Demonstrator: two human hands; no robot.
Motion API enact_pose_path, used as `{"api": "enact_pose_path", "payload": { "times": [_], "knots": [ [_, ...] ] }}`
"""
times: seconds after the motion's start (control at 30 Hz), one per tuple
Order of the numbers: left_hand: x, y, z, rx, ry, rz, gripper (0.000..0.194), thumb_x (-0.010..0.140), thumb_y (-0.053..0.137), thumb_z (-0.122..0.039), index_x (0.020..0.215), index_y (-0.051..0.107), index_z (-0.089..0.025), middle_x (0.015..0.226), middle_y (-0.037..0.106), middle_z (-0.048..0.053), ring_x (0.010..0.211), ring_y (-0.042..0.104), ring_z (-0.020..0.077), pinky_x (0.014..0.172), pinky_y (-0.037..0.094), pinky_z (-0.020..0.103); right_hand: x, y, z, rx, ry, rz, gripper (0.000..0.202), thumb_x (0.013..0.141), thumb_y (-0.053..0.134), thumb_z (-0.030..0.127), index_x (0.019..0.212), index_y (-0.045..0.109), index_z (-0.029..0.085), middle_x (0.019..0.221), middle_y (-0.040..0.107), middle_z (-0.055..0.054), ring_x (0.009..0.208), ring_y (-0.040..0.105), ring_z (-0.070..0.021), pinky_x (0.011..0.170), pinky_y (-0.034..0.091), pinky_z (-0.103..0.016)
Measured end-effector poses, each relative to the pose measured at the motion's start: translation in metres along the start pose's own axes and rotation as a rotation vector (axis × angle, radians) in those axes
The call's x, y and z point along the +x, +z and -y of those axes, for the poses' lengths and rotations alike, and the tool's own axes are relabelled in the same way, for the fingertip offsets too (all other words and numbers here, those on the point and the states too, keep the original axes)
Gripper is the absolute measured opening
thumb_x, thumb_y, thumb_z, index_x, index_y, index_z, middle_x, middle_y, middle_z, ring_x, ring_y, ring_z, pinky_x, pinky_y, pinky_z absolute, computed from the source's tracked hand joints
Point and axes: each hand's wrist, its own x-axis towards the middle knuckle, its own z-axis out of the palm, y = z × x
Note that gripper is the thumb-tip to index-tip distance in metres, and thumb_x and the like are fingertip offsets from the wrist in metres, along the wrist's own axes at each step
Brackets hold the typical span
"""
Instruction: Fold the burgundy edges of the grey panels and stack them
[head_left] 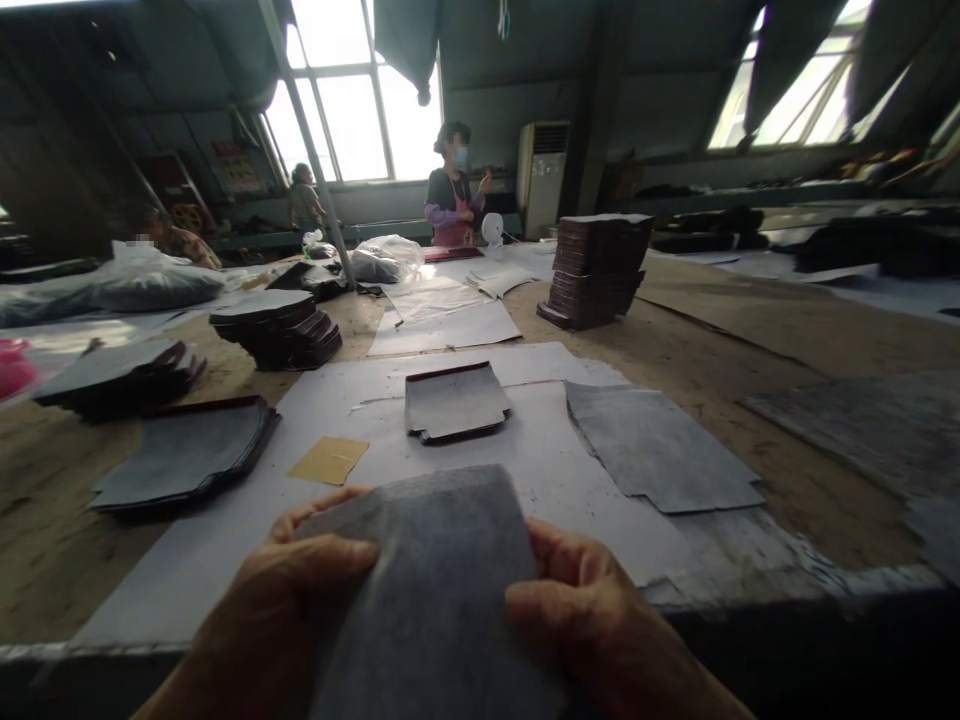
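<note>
A grey, flat sheet-like piece (442, 590) is held up at the table's front edge, between both hands. My left hand (315, 560) grips its left side, thumb on top and fingers behind. On the right side my right hand (577, 595) is closed on it the same way. Beyond it, a small stack of grey pieces with dark edges (456, 402) lies on white paper (547, 470). To the right rests a larger grey piece (664, 450) with notched corners. A yellowish square (330, 460) lies left of the small stack.
Stacks of grey pieces stand at the left (187, 450), with another behind (274, 325). A tall dark stack (598, 270) is at the back right. A thin pole (315, 150) rises at the left; a masked person (452, 200) stands across the table.
</note>
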Motion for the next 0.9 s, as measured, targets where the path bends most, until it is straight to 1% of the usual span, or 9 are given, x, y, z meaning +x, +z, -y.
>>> {"api": "enact_pose_path", "payload": {
  "times": [0.1, 0.17, 0.2, 0.27, 0.37, 0.47, 0.6, 0.77, 0.9],
  "knots": [
    [0.023, 0.019, 0.010, 0.272, 0.042, 0.200, 0.048, 0.050, 0.071, -0.022, 0.095, 0.056, -0.014, 0.064, 0.062, 0.001, 0.056, 0.058, 0.0178, 0.053, 0.045, 0.026, -0.010, -0.012, 0.000, -0.365, 0.032, -0.289, 0.038, 0.072, 0.059, 0.025, 0.108, 0.052, 0.014, 0.084, 0.063, -0.007, 0.067, 0.060, -0.0181, 0.062, 0.047, -0.030],
    [0.035, 0.025, 0.020, 0.525, 0.122, 0.260, 0.035, 0.058, 0.065, -0.027, 0.090, 0.059, -0.014, 0.060, 0.060, -0.001, 0.056, 0.056, 0.0161, 0.052, 0.042, 0.024, -0.013, -0.023, -0.009, -0.823, -0.009, -0.460, 0.035, 0.075, 0.054, 0.028, 0.106, 0.052, 0.013, 0.076, 0.063, -0.006, 0.064, 0.060, -0.0194, 0.059, 0.047, -0.031],
    [0.039, 0.027, 0.023, 0.649, 0.167, 0.240, 0.032, 0.060, 0.061, -0.028, 0.089, 0.059, -0.015, 0.058, 0.058, -0.002, 0.054, 0.054, 0.0155, 0.051, 0.040, 0.024, -0.014, -0.028, -0.014, -1.090, -0.077, -0.511, 0.034, 0.076, 0.051, 0.028, 0.107, 0.052, 0.012, 0.074, 0.062, -0.007, 0.063, 0.059, -0.0202, 0.058, 0.048, -0.031],
    [0.043, 0.027, 0.028, 0.891, 0.272, 0.168, 0.028, 0.065, 0.055, -0.028, 0.091, 0.060, -0.017, 0.057, 0.056, -0.003, 0.053, 0.051, 0.0146, 0.051, 0.038, 0.025, -0.014, -0.036, -0.021, -1.581, -0.317, -0.554, 0.036, 0.076, 0.050, 0.026, 0.109, 0.052, 0.011, 0.075, 0.061, -0.008, 0.065, 0.059, -0.0217, 0.057, 0.048, -0.032],
    [0.045, 0.027, 0.026, 1.147, 0.421, 0.097, 0.030, 0.068, 0.052, -0.026, 0.096, 0.060, -0.022, 0.077, 0.062, -0.001, 0.067, 0.055, 0.0167, 0.063, 0.040, 0.028, -0.011, -0.042, -0.018, -1.955, -0.710, -0.542, 0.039, 0.072, 0.054, 0.022, 0.109, 0.053, 0.008, 0.091, 0.059, -0.013, 0.078, 0.057, -0.0246, 0.060, 0.051, -0.033],
    [0.048, 0.029, 0.019, 1.240, 0.418, 0.132, 0.033, 0.068, 0.051, -0.023, 0.100, 0.059, -0.023, 0.095, 0.062, 0.000, 0.083, 0.056, 0.0183, 0.072, 0.041, 0.030, -0.003, -0.044, -0.009, -1.973, -0.825, -0.446, 0.038, 0.073, 0.053, 0.018, 0.110, 0.055, 0.008, 0.099, 0.056, -0.015, 0.087, 0.054, -0.0241, 0.067, 0.051, -0.034],
    [0.054, 0.037, 0.008, 1.315, 0.402, 0.246, 0.033, 0.066, 0.053, -0.020, 0.098, 0.059, -0.021, 0.095, 0.063, 0.000, 0.089, 0.056, 0.0169, 0.079, 0.041, 0.029, 0.001, -0.048, -0.010, -1.871, -0.777, -0.387, 0.025, 0.079, 0.049, 0.019, 0.100, 0.061, 0.013, 0.089, 0.055, -0.011, 0.079, 0.051, -0.0201, 0.063, 0.049, -0.032],
    [0.065, 0.059, -0.002, 1.402, 0.421, 0.383, 0.025, 0.059, 0.060, -0.022, 0.084, 0.061, -0.020, 0.078, 0.062, 0.000, 0.073, 0.055, 0.0168, 0.063, 0.040, 0.027, -0.002, -0.050, -0.019, -1.841, -0.789, -0.383, 0.025, 0.081, 0.047, 0.018, 0.099, 0.062, 0.012, 0.083, 0.054, -0.010, 0.077, 0.048, -0.0198, 0.062, 0.046, -0.032],
    [0.070, 0.083, 0.001, 1.391, 0.474, 0.492, 0.025, 0.058, 0.061, -0.021, 0.084, 0.063, -0.021, 0.073, 0.061, -0.002, 0.066, 0.053, 0.0149, 0.058, 0.038, 0.026, -0.002, -0.050, -0.020, -1.832, -0.818, -0.371, 0.026, 0.079, 0.048, 0.015, 0.101, 0.061, 0.009, 0.082, 0.054, -0.011, 0.077, 0.047, -0.0208, 0.060, 0.044, -0.033]
  ]
}}
